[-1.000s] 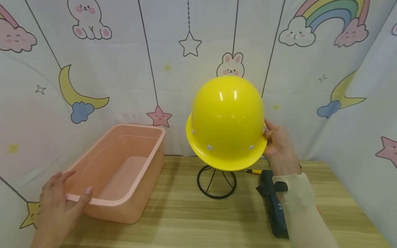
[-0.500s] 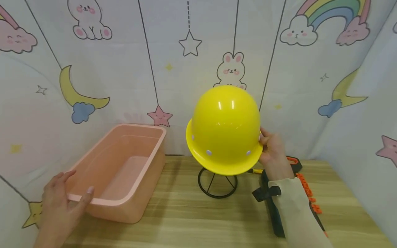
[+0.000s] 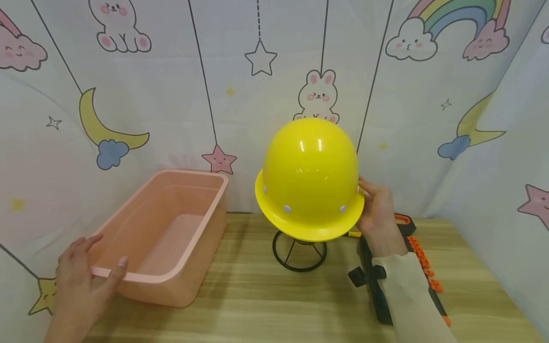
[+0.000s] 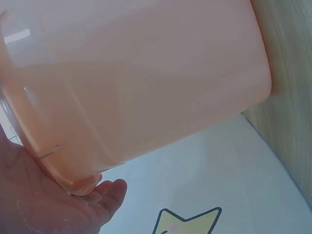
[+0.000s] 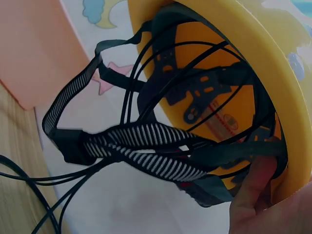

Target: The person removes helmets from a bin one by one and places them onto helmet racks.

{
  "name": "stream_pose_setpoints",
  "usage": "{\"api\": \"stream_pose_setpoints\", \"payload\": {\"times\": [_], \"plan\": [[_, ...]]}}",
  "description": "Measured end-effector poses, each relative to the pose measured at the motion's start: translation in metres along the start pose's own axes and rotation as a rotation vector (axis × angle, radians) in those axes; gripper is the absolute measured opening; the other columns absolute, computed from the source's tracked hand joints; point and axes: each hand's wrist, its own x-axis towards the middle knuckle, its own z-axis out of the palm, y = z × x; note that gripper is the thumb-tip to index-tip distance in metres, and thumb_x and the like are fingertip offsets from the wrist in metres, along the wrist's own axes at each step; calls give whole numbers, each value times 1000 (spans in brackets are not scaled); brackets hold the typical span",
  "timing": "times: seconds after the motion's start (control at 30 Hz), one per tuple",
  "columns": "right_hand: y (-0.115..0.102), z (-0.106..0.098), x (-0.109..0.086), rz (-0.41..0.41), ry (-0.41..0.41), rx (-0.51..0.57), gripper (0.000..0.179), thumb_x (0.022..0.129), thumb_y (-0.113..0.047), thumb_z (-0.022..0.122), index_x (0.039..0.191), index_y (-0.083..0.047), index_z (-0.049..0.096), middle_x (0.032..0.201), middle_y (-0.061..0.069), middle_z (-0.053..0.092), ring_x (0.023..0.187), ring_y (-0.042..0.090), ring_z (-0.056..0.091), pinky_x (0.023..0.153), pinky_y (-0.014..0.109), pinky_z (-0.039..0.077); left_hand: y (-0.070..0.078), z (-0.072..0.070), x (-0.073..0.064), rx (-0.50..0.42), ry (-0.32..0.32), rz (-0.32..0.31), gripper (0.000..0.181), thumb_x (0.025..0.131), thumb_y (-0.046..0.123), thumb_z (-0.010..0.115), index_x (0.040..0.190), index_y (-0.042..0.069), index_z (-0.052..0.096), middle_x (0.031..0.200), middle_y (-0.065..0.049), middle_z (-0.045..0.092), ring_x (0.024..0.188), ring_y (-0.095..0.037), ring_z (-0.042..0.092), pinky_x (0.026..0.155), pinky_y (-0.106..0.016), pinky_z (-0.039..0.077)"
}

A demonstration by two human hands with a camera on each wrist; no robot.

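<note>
R hand (image 3: pixel 377 216): fingers (image 5: pixel 253 192) curl under the brim and grip the yellow hard hat (image 3: pixel 310 178), thumb on the outer shell at its right edge. Hat sits centre frame in head view, just above the black wire stand (image 3: pixel 299 252); can't tell if it rests on the stand or hangs clear. Wrist view shows the hat's underside, w/ black harness and striped chin strap (image 5: pixel 146 146) hanging below.

L hand (image 3: pixel 81 286), lower left of frame: fingers wrap the near rim of the pink tub (image 3: pixel 167 233), thumb over the top edge, palm under the lip (image 4: pixel 73 183). Tub stands on the wooden worktop (image 3: pixel 257 305), left of stand.

Behind R forearm, lower right: dark tool case (image 3: pixel 377 290) w/ a row of orange bits (image 3: pixel 422 264) along its right side. Cartoon cloth backdrop (image 3: pixel 171 95) fills upper frame.
</note>
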Motion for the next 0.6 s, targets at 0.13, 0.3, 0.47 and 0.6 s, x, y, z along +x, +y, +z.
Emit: {"api": "stream_pose_setpoints", "payload": {"times": [0.13, 0.3, 0.47, 0.6], "plan": [[0, -3, -4, 11, 8, -36, 52, 115, -27, 39, 165, -24, 26, 171, -3, 24, 137, 8, 48, 107, 22, 51, 1, 1, 0, 12, -10, -9, 82, 102, 41, 63, 167, 7, 26, 169, -41, 17, 155, -62, 18, 119, -86, 17], [-2, -6, -10, 8, 36, -150, 60, 115, -29, 42, 170, -23, 18, 168, 2, 33, 129, 11, 50, 98, 22, 52, 4, 1, 1, 14, -12, -5, 81, 103, 41, 62, 168, 7, 26, 169, -41, 17, 155, -64, 18, 119, -87, 17], [-4, -11, -16, -20, 40, -298, 63, 114, -34, 46, 170, -18, 23, 124, -1, 66, 86, 11, 59, 82, 23, 50, 6, -2, 3, 11, 7, 12, 79, 102, 38, 63, 166, 5, 29, 168, -41, 17, 154, -63, 17, 120, -86, 16], [-6, -18, -23, -75, -31, -488, 75, 113, -45, 46, 173, -17, 12, 153, 11, 56, 106, 6, 67, 99, 23, 51, 8, -4, 4, 58, 49, -7, 82, 100, 43, 64, 164, 3, 31, 170, -39, 18, 155, -62, 18, 122, -85, 15]]}}
